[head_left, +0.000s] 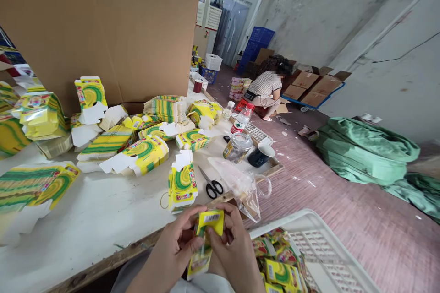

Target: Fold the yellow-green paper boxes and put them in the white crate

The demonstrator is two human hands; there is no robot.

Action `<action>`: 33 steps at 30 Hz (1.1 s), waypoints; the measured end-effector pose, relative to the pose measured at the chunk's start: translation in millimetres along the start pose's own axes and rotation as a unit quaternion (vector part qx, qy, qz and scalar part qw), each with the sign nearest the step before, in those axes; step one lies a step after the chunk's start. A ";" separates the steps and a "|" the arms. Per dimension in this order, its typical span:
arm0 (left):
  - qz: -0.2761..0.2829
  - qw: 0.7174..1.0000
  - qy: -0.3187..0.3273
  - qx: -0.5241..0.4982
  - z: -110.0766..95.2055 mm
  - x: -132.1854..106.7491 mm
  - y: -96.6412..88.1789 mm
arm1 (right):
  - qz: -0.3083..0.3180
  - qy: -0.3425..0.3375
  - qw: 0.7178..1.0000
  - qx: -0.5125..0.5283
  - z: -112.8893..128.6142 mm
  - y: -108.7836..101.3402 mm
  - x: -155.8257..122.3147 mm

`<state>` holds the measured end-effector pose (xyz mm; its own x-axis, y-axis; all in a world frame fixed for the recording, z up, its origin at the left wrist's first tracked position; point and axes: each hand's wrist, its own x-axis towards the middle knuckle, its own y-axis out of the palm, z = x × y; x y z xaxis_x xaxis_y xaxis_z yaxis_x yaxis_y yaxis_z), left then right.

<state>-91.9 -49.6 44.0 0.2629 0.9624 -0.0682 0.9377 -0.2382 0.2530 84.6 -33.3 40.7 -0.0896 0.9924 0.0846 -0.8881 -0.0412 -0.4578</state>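
Both my hands grip one small yellow and green carton (208,233) low in the view, just off the table's front edge. My left hand (173,249) holds its left side with the thumb on the front. My right hand (235,247) pinches the top flap with the barcode. On the white table (96,215) lie many flat and half-folded yellow and green cartons (144,153), one standing upright (182,183) close to my hands. Black scissors (211,185) lie just beyond it. A white crate (319,247) at my right holds several finished cartons (278,261).
A big brown cardboard sheet (113,27) stands behind the table. A clear plastic bag (240,183), a glass jar (239,146), a dark cup (261,153) and a water bottle (242,119) sit at the table's right end. A person (266,91) crouches by boxes. Green tarp (364,151) lies on the floor.
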 end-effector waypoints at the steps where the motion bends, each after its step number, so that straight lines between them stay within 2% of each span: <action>1: -0.009 1.000 0.002 -0.003 1.7 0.4 -0.5 | -0.005 -0.004 1.000 -0.002 -0.1 -0.5 0.0; 6: -0.043 0.999 0.007 -0.012 14.7 1.8 1.0 | -0.001 -0.064 0.997 0.041 1.3 -6.4 1.0; 9: -0.003 0.999 0.036 0.020 18.6 2.2 6.8 | -0.032 -0.070 0.992 0.096 -0.2 -15.2 0.0; 11: 0.011 0.991 0.076 0.112 18.2 4.6 7.2 | -0.054 -0.056 0.993 0.088 -3.8 -30.9 -2.9; 13: -0.023 0.959 0.125 0.253 18.5 10.2 0.8 | -0.085 -0.031 0.996 0.007 -9.4 -55.9 -7.0; 16: -0.123 0.874 0.176 0.436 27.4 22.6 -20.5 | -0.145 -0.020 0.974 -0.174 -18.3 -94.1 -12.4; 18: -0.168 0.827 0.189 0.503 38.1 29.9 -36.0 | -0.141 -0.006 0.969 -0.202 -22.1 -102.5 -13.2; 19: -0.170 0.812 0.194 0.524 43.2 32.2 -42.0 | -0.130 0.007 0.974 -0.186 -23.0 -98.4 -12.1; 21: -0.173 0.792 0.208 0.548 49.9 33.6 -49.0 | -0.092 0.035 0.989 -0.110 -23.6 -74.9 -6.1; 24: -0.156 0.786 0.221 0.556 49.4 29.8 -47.1 | -0.036 0.061 0.997 0.031 -23.6 -19.1 12.5; 25: -0.146 0.792 0.218 0.552 47.8 27.9 -44.4 | -0.064 0.070 0.993 0.065 -23.7 -1.0 20.1; 27: -0.122 0.815 0.205 0.527 44.9 24.1 -38.2 | -0.093 0.081 0.984 0.126 -23.9 26.8 34.5; 30: -0.109 0.868 0.186 0.447 43.0 19.7 -30.8 | -0.092 0.072 0.975 0.188 -23.9 42.1 45.7; 33: -0.210 0.917 0.154 0.301 38.6 17.6 -25.8 | -0.080 0.074 0.961 0.253 -23.8 36.6 39.1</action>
<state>-102.6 -31.6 -1.0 -0.1404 0.9548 0.2619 0.9218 0.2226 -0.3175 59.3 6.7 6.2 0.0990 0.9947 -0.0262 -0.9940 0.1000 0.0433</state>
